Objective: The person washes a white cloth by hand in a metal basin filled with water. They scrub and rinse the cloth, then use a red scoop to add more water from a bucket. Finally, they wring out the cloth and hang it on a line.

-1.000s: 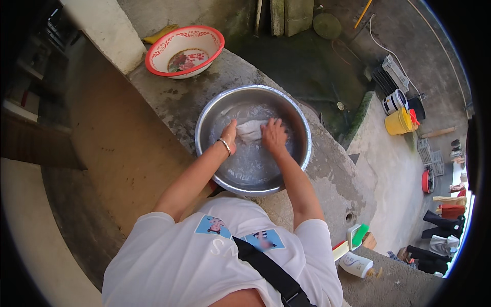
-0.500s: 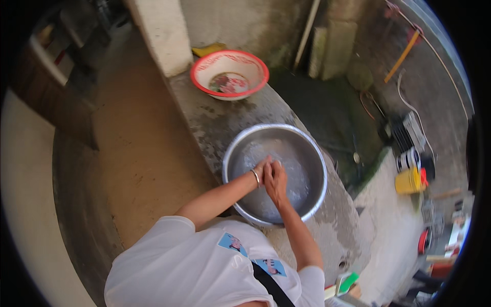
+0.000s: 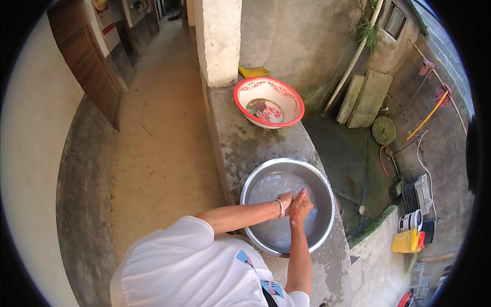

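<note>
A round silver metal basin (image 3: 248,176) holds clear, slightly cloudy water. Over its middle, just above the water, my left hand (image 3: 287,201) and my right hand (image 3: 300,206) press against each other. Fingers on both are curled in and closed. Whatever lies between them, if anything, is hidden by the hands. A pale bracelet (image 3: 279,207) circles my left wrist. Beyond the metal basin stands a white enamel basin (image 3: 293,102) with a red rim and a floral pattern; a little water seems to lie at its bottom.
Both basins rest on a concrete ledge (image 3: 230,138). A yellow rubber glove (image 3: 254,71) lies by the pillar (image 3: 221,41). Left of the ledge runs a walkway (image 3: 158,148). On the right, lower down, are a dark wet pit (image 3: 340,163) and a yellow bucket (image 3: 405,241).
My view has tilted up and shifted left, so the basins appear lower and farther right. The hands stay together over the metal basin, with a slight change in finger position.
</note>
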